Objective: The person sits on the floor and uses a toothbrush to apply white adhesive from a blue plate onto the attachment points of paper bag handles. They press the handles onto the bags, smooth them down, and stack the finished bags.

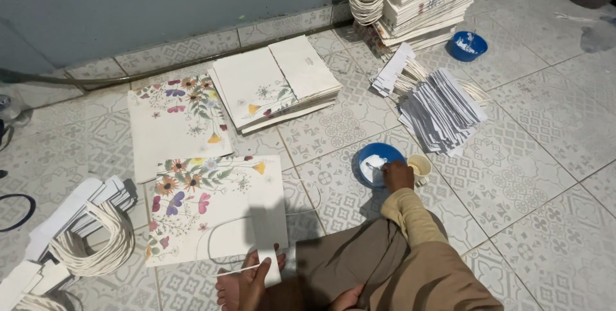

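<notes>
My right hand (398,175) reaches out to a blue bowl (380,154) of white paste on the floor, fingertips at the paste. Whether it holds anything is unclear. My left hand (255,277) is low by my bare foot and grips a white card strip (268,237) with a loop of cord handle on it. The strip lies over the lower right corner of a flat flower-printed paper bag (212,208) in front of me.
A small cream cup (421,166) stands beside the bowl. More flowered sheets (173,121) and a stack of them (276,83) lie beyond. White strips (439,109) are heaped right, a second blue bowl (466,46) and a tall bag stack (430,0) behind. Cord-handled strips (96,240) lie left.
</notes>
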